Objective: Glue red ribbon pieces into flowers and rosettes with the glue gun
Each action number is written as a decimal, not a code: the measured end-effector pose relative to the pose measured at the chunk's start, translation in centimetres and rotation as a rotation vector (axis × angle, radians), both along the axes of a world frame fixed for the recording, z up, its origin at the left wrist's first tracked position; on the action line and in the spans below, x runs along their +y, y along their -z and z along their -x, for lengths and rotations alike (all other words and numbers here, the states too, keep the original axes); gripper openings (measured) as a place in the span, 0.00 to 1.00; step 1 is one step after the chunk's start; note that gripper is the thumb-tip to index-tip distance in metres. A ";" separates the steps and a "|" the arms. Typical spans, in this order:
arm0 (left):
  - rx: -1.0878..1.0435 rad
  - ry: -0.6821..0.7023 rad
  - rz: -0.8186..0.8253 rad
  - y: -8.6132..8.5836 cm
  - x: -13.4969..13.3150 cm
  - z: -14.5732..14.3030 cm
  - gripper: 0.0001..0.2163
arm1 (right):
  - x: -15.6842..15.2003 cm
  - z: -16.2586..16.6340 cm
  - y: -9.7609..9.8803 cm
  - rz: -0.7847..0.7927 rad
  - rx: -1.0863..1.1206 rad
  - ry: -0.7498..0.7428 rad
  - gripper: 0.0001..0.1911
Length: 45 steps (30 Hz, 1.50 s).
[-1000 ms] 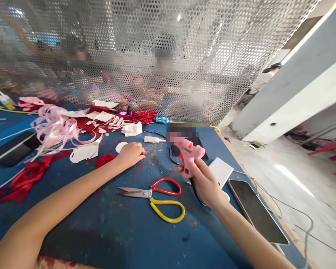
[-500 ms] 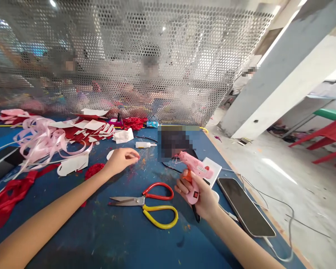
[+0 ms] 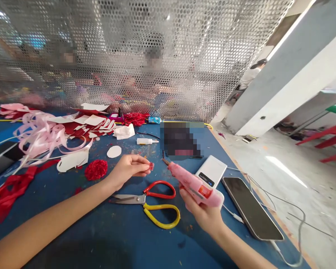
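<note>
My right hand [image 3: 200, 209] is wrapped round a pink hot glue gun [image 3: 192, 181], its nozzle pointing up and left toward my other hand. Between the fingertips of my left hand [image 3: 130, 170] is a small red piece [image 3: 151, 166], too small to name more exactly. Just below both hands lie scissors [image 3: 142, 200] with one red and one yellow handle, blades to the left. A red glittery pompom [image 3: 96, 170] sits left of my left wrist, and a white paper disc [image 3: 114, 151] lies behind it.
Pink ribbon [image 3: 49, 130], red ribbon [image 3: 14, 190] and white paper pieces cover the left side. A small white glue bottle [image 3: 147, 141] lies behind the hands. At right are a white power bank [image 3: 212, 170] and a cabled phone [image 3: 252, 209]. A perforated metal screen [image 3: 114, 56] closes the back.
The glue gun has turned from held upright to lying more level, its nozzle now lower and further left. My left hand has moved right and nearer, showing the red piece.
</note>
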<state>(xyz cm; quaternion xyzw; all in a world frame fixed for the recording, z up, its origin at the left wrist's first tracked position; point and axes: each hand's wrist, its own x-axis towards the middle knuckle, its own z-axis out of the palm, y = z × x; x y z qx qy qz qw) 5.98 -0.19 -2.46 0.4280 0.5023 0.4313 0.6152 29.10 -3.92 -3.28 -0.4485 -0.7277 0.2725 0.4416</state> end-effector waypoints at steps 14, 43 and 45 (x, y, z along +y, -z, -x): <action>-0.045 -0.061 -0.186 0.1 -0.6 -0.7 0.12 | -0.2 0.8 -0.3 -0.280 -0.339 -0.124 0.06; 0.025 -0.099 -0.225 -0.2 -1.0 -0.7 0.13 | -0.5 1.1 -0.7 -0.294 -0.362 -0.084 0.12; 0.038 -0.108 -0.230 -0.2 -1.0 -0.6 0.14 | -0.6 1.1 -0.7 -0.301 -0.369 -0.085 0.12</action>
